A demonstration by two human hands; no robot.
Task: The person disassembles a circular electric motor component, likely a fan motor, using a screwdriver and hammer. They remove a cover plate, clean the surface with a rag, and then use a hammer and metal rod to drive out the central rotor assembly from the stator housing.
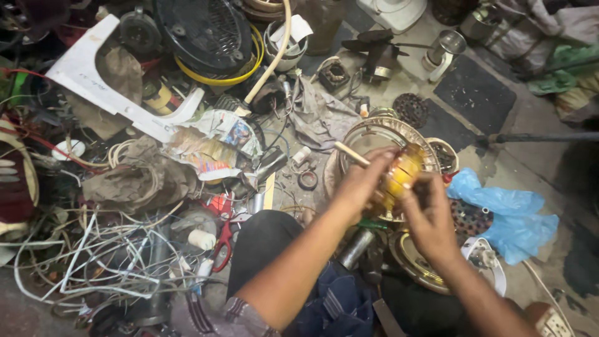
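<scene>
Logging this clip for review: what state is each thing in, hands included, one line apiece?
left hand: gripping a thin pale stick against the winding
right hand: closed on the yellow coil winding
yellow coil winding: held up between both hands
red-handled scissors: lying on the floor, blades closed
blue plastic bag: crumpled
newspaper: crumpled, spread open
white wires: tangled

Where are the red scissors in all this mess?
Start at the big tangle of white wires in the lower left. Go to its right edge, beside the person's dark knee. The scissors lie there, the only thing with bright red handles among grey cloth and pale wires.
</scene>
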